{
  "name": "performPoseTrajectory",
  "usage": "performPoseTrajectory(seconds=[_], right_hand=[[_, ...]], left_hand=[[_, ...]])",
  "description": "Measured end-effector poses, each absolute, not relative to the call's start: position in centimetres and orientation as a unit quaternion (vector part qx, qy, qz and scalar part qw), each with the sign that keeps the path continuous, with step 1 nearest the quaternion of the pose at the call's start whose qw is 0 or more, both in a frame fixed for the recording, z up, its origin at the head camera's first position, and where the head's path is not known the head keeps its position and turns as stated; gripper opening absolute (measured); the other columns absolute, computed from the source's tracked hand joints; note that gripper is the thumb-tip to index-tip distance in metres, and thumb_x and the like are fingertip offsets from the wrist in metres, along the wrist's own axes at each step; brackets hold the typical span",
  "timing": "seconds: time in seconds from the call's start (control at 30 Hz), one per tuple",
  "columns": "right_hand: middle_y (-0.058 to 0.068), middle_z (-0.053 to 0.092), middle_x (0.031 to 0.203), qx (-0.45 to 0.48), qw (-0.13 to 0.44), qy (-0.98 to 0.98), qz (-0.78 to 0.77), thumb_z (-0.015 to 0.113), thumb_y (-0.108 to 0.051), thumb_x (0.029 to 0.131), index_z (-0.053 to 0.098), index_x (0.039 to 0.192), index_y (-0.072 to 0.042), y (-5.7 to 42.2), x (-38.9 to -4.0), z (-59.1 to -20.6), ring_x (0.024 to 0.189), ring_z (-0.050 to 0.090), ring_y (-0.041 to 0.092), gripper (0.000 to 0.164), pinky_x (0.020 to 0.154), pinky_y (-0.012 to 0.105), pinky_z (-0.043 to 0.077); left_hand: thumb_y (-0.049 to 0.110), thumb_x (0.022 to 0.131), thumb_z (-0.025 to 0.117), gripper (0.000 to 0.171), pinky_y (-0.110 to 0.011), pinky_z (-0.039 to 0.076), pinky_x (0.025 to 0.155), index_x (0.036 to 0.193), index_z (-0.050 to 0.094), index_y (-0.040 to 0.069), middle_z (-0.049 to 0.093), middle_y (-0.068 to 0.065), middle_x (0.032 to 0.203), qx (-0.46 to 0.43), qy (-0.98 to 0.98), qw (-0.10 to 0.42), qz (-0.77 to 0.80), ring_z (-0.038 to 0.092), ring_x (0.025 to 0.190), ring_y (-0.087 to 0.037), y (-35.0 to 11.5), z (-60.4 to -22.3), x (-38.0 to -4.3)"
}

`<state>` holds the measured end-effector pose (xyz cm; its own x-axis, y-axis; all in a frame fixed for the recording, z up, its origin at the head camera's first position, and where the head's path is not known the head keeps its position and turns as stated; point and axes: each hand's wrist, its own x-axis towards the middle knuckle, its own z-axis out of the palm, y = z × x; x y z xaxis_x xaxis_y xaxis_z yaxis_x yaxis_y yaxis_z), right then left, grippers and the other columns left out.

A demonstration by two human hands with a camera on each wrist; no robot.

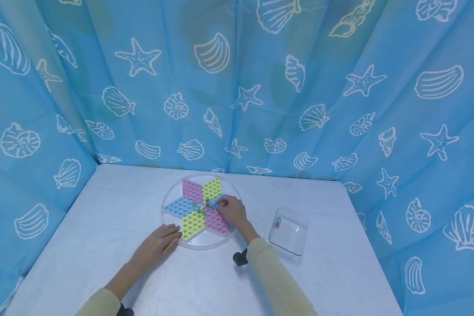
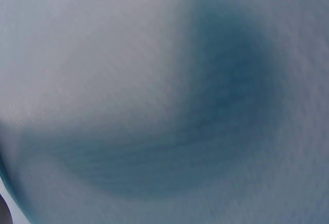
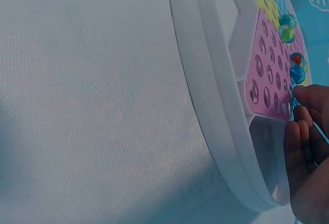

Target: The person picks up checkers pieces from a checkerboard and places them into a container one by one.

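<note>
A round Chinese checkers board (image 1: 201, 246) lies on the table, with a pink, yellow and blue star of holes. Several glass marbles (image 1: 203, 213) sit around the star's middle. At the right-hand blue point, my right hand (image 1: 232, 210) has its thumb and fingertips brought together, pinching what looks like a small marble, mostly hidden by the fingers. Close by in the right wrist view are a blue marble (image 3: 297, 74) and a green one (image 3: 288, 34). My left hand (image 1: 158, 243) rests palm down with fingers extended, touching the board's near-left rim. The left wrist view shows only blurred fabric.
A clear rectangular container (image 1: 288, 232) stands right of the board, with a few marbles (image 1: 278, 222) at its left side. White cloth covers the table (image 1: 320, 281). A blue seashell-print curtain (image 1: 237, 87) hangs behind and along both sides.
</note>
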<state>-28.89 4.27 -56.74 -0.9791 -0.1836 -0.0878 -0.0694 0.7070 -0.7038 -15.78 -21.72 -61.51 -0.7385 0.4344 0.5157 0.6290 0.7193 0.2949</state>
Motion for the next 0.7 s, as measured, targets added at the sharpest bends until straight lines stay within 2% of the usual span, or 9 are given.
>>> performPoseTrajectory(seconds=[0.1,0.33,0.7], right_hand=[[-0.006,0.062,0.076,-0.071,0.067,0.920,-0.380,0.073,-0.016,0.089,0.072,0.101,-0.013,4.4,-28.9,-56.8,0.074,0.058,0.013,0.012,0.093,0.044,0.047],[-0.004,0.067,0.080,-0.074,0.058,0.912,-0.399,0.075,-0.014,0.087,0.072,0.098,-0.011,4.7,-29.0,-57.1,0.077,0.062,0.015,0.012,0.080,0.037,0.055],[0.001,0.070,0.091,-0.024,0.080,0.898,-0.431,0.074,-0.016,0.089,0.071,0.102,-0.010,5.4,-28.9,-57.0,0.090,0.066,0.019,0.014,0.084,0.034,0.058]], left_hand=[[0.009,0.089,0.073,0.027,-0.056,0.042,0.108,0.115,0.072,0.001,0.067,-0.017,0.123,-0.291,-0.905,0.207,-0.230,0.060,0.118,-0.037,-21.6,-61.6,-15.8],[0.009,0.089,0.073,0.027,-0.055,0.042,0.108,0.115,0.072,0.002,0.067,-0.016,0.123,-0.292,-0.906,0.204,-0.228,0.060,0.119,-0.036,-21.7,-61.7,-15.9],[0.008,0.088,0.073,0.026,-0.057,0.044,0.105,0.113,0.073,0.001,0.068,-0.018,0.121,-0.301,-0.897,0.221,-0.235,0.061,0.116,-0.038,-21.7,-61.6,-15.9]])
